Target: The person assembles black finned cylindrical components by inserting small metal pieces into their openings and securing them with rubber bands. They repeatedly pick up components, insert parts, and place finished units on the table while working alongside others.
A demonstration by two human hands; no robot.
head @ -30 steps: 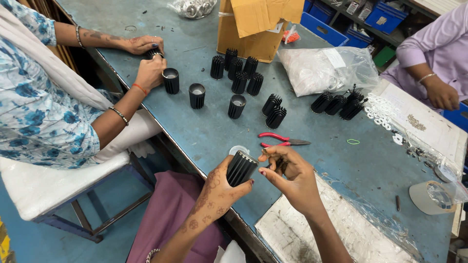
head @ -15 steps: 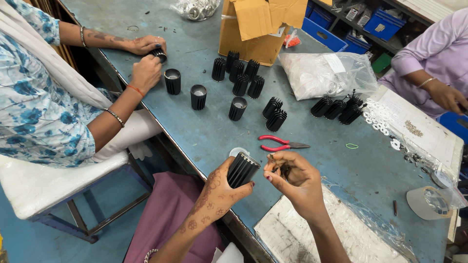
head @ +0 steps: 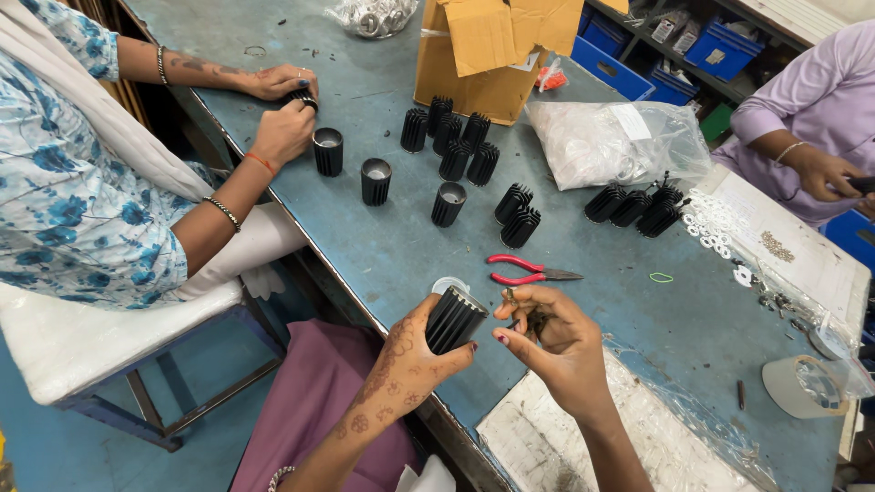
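Head view, looking down on a blue-grey metal worktable (head: pixel 383 246). Nearest its front edge, the left hand (head: pixel 410 360) is closed around a black ribbed cylindrical heat-sink housing (head: pixel 453 319), held tilted above the table edge with its white-capped end turned away. Just right of the housing, the right hand (head: pixel 551 342) is curled, thumb and fingertips pinched on some small dark parts too small to identify. A clear plastic sheet over white paper (head: pixel 583 437) lies under the right forearm. Just beyond the right hand, red-handled pliers (head: pixel 529 271) rest flat on the table, and a small green rubber band (head: pixel 661 277) lies to their right. Farther in from the pliers stand three upright black housings with pale tops (head: pixel 375 181), then a cluster of black finned housings (head: pixel 451 137), some upright and some lying down. Right of the cluster sits a clear plastic bag of white parts (head: pixel 611 141); behind the cluster, an open brown cardboard box (head: pixel 488 55). At the table's left side, a co-worker in a blue floral top (head: pixel 55 182) handles a black part with both hands (head: pixel 283 109). At the far right, another person's hand (head: pixel 825 173) emerges from a lilac sleeve.
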